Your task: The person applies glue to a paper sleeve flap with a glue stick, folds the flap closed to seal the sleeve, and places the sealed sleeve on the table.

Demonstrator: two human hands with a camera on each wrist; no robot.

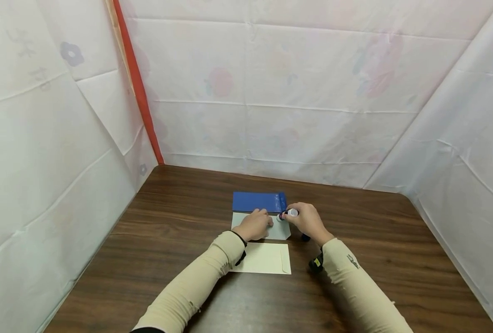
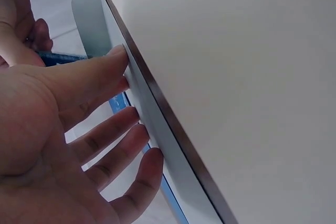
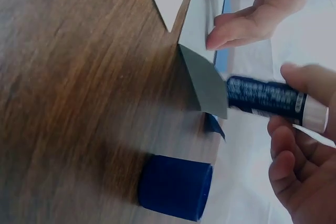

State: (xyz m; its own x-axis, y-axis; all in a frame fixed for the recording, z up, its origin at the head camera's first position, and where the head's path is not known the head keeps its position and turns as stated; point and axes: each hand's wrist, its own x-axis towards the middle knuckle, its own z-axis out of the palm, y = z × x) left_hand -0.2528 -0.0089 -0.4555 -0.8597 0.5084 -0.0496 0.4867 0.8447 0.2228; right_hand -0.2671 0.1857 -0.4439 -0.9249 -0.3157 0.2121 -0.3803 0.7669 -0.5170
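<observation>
The left hand (image 1: 254, 225) has its fingers apart, their tips touching the pale green envelope (image 1: 280, 230); the right hand (image 1: 308, 219) pinches a glue stick (image 1: 288, 213) between thumb and fingers. The glue stick lies at about 2 o'clock from the left hand, its white base toward the right palm and its other end at the envelope's right end. In the right wrist view a raised flap (image 3: 207, 82) hides that end, so I cannot tell whether it touches the paper.

Taking the green envelope as the dial's centre, a blue envelope (image 1: 254, 201) lies at 12 o'clock, its long edge alongside the green one; white marks show at its right end. A cream envelope (image 1: 267, 259) lies at 6 o'clock, a narrow strip of wood between the two edges, its left end partly covered by the left sleeve (image 1: 204, 259). A dark blue cap (image 3: 175, 186) stands at 4 o'clock, near the flap's corner and under the right hand in the head view.

The wooden counter (image 1: 396, 249) meets hanging white sheeting (image 1: 296, 92) along its far edge at 12 o'clock. Broad stretches of wood run toward 3 and 9 o'clock, both side edges well apart from the envelopes.
</observation>
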